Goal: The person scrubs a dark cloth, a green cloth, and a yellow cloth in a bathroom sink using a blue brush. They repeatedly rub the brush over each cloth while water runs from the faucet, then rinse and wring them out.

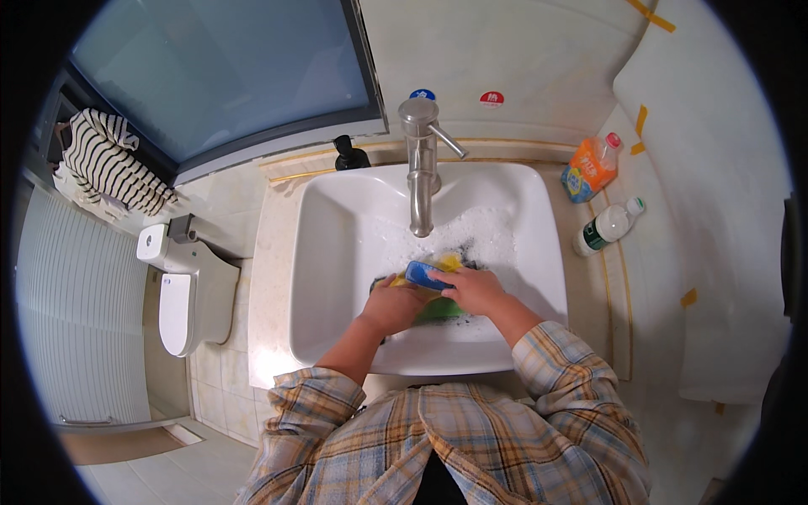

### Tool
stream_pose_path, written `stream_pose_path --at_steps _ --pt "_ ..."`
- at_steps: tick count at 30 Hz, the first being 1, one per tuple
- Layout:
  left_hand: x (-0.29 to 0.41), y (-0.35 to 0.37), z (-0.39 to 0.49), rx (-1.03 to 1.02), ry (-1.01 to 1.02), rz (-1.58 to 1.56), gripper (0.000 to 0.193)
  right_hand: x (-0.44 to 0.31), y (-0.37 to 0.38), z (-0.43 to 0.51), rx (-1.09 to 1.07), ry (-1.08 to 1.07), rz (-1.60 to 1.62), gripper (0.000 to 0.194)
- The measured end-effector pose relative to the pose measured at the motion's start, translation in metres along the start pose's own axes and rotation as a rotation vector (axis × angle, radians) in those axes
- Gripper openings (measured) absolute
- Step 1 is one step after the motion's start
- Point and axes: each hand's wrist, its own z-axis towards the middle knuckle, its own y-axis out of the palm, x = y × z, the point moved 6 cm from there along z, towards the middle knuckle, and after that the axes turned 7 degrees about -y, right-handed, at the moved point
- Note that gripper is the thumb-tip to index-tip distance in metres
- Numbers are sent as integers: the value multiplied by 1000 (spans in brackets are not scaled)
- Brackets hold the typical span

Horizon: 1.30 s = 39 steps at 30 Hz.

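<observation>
In the white washbasin [328,265], my right hand [476,290] grips a blue brush [424,275], whose underside is hidden. The brush rests on a wet yellow, green and dark cloth item [442,308] that lies among suds [486,233]. My left hand [392,307] is on the left part of this cloth, its fingers over the yellow area and close to the brush; the fingertips are partly hidden. The metal faucet [421,170] stands at the back of the basin, its spout above the suds and its lever pointing right.
A black bottle [351,155] stands behind the basin. To its right are an orange and blue detergent bottle [589,169] and a clear plastic bottle [609,226] on the counter. A toilet [180,303] is at the left, below a striped garment [117,161].
</observation>
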Motion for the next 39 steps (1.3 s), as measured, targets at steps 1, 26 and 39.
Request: stream_pose_path --at_steps 1,26,39 --pt "-4 3 1 -26 -39 27 26 0 3 1 -43 -24 13 45" --pt "17 4 -10 -84 285 -546 24 -10 2 2 46 -165 99 43" --pt "10 -17 -6 124 134 -297 24 4 -14 -2 205 -22 -21 44"
